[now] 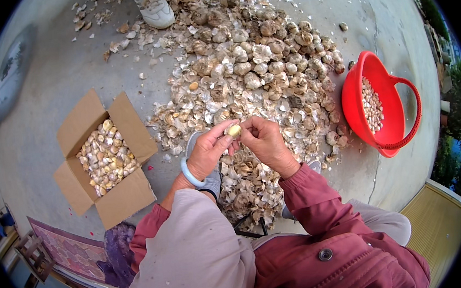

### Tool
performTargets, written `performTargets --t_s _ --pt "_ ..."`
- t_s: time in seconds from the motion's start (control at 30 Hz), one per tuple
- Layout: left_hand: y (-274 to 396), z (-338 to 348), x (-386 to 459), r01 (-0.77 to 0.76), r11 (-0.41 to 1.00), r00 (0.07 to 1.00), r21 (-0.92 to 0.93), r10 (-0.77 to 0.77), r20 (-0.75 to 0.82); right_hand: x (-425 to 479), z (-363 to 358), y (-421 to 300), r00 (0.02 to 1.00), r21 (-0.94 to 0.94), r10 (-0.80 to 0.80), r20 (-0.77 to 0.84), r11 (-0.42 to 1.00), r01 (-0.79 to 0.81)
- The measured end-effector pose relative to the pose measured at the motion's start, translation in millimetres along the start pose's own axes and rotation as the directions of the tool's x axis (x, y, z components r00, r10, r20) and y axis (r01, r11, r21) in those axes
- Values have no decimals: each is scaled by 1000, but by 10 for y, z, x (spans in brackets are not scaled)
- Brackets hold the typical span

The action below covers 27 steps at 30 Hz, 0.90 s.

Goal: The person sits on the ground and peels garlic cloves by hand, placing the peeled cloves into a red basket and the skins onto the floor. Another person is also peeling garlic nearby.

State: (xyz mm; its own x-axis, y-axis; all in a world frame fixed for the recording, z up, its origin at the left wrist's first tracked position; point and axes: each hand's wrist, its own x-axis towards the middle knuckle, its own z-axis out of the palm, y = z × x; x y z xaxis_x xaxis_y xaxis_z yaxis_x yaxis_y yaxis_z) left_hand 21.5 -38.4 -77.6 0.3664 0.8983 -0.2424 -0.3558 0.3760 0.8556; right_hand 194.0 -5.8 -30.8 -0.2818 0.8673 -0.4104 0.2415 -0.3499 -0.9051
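My left hand (210,147), with a pale bangle at its wrist, holds a yellowish garlic clove (234,131) between thumb and fingers. The fingertips of my right hand (263,141) meet the clove's right side, with its other fingers curled; whether they grip the clove or a bit of skin cannot be told. Beneath both hands spreads a heap of papery garlic skins (196,116), with whole garlic bulbs (275,67) piled beyond. An open cardboard box (127,194) at the left holds many cloves. On the right, a red plastic basket (350,98) contains smaller cloves.
A white shoe (157,12) of another person stands at the heap's far left edge. A purple cloth (119,250) and a patterned mat (68,248) lie at the lower left. Skin scraps are scattered over the concrete floor (98,65).
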Motion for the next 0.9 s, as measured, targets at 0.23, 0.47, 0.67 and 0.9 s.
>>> performTargets --t_s 0.23,0.47,0.67,0.9 --pt "103 -39 -11 156 902 988 -402 -138 75 26 -48 -83 972 381 220 79 895 -233" --pt "147 19 78 -199 908 963 368 251 -100 17 -48 20 993 158 112 -47 982 -103" --pt "185 51 31 -58 888 986 456 123 -113 -44 53 -69 974 -304 -214 -73 935 183" --pt "177 3 38 139 972 981 -187 -161 -108 -34 9 -101 998 284 65 17 956 -67"
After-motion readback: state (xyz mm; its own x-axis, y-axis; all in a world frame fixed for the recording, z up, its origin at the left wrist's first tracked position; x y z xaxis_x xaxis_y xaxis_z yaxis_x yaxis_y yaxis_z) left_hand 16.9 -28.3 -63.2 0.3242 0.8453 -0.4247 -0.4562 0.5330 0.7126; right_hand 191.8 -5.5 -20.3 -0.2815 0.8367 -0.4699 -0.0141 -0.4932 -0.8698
